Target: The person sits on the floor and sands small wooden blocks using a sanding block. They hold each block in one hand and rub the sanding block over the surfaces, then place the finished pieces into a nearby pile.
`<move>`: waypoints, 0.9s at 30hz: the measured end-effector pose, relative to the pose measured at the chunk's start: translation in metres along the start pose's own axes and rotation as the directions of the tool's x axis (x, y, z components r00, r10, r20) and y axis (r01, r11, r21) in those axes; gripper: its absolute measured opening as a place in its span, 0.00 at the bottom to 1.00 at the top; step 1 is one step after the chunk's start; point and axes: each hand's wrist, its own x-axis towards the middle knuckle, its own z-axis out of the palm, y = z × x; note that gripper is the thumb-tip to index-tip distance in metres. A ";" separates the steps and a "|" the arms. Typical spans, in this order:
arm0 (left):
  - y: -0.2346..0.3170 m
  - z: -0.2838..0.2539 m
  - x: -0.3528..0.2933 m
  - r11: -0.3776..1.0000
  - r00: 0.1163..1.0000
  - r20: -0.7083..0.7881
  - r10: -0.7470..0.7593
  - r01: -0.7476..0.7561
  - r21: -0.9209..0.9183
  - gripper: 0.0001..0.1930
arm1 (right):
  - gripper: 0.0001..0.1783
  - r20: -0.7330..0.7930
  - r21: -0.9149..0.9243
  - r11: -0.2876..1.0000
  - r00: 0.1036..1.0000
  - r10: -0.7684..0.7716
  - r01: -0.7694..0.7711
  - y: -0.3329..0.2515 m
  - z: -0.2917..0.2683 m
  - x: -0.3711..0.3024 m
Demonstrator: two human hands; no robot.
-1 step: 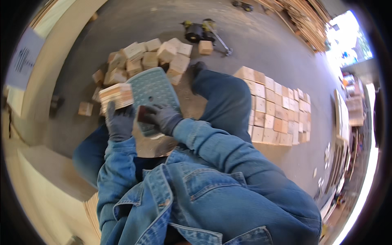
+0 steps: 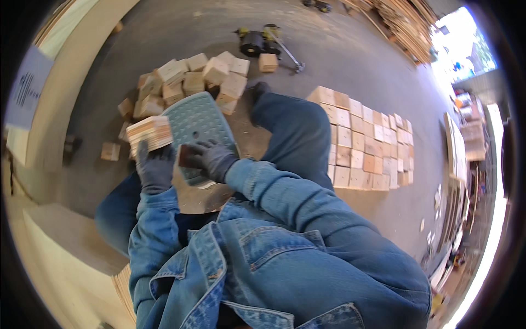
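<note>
My left hand point(image 2: 155, 167), in a grey glove, grips a layered plywood block point(image 2: 149, 134) with striped edges, held at the left side of a teal plastic step stool point(image 2: 205, 118). The stool has a textured top with a small hole and stands between my legs. My right hand point(image 2: 215, 159), also gloved in grey, is closed on a small dark brown block point(image 2: 189, 156) with a flat face, over the stool's near part. A narrow gap separates the brown block from my left hand. What the brown block is made of cannot be made out.
Loose wooden blocks point(image 2: 193, 82) lie heaped beyond the stool, and a single block point(image 2: 110, 151) lies at the left. Stacked blocks point(image 2: 359, 142) form rows beyond my right leg. A black and yellow-green tool point(image 2: 255, 43) sits on the floor ahead. Lumber point(image 2: 402, 30) is piled far right.
The whole view has shifted slightly, moving the surroundings a little left in the picture. Both hands keep their holds, with the plywood block and brown block in nearly the same places.
</note>
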 end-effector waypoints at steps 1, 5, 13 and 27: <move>-0.002 0.003 -0.001 1.000 0.999 -0.035 0.002 -0.002 0.013 0.32 | 0.37 -0.020 -0.041 0.998 0.999 -0.051 0.050 0.005 0.001 -0.003; 0.003 -0.001 -0.005 0.997 0.995 -0.093 0.042 -0.036 0.062 0.32 | 0.36 0.039 0.171 0.970 0.985 0.170 -0.174 -0.015 -0.038 -0.006; -0.008 -0.003 0.000 0.995 0.980 0.197 0.007 -0.026 0.093 0.30 | 0.33 -0.217 0.775 0.612 0.844 0.491 -0.157 0.015 -0.023 -0.009; -0.021 0.018 -0.002 0.749 0.933 0.304 0.193 -0.341 0.569 0.49 | 0.29 0.154 0.982 -0.177 0.842 0.517 -0.071 0.036 -0.034 -0.014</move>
